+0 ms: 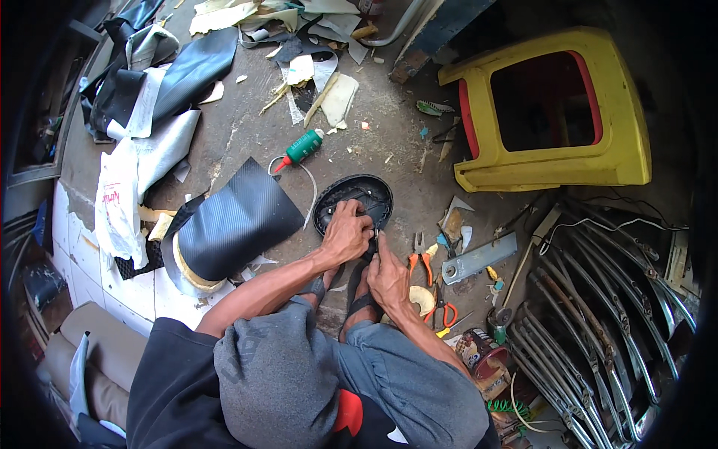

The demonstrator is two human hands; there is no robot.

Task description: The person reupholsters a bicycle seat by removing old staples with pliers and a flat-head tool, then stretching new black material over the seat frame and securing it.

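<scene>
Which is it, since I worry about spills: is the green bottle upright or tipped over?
Tipped over: the green bottle lies lengthwise on the floor, its red nozzle pointing toward the picture's lower left.

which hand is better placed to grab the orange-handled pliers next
Probably the right hand: the orange-handled pliers lie just to its right, while the left hand is farther off, over the black shell.

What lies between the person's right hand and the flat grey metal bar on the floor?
In the head view, a pair of orange-handled pliers lies between the right hand and the flat grey metal bar.
</scene>
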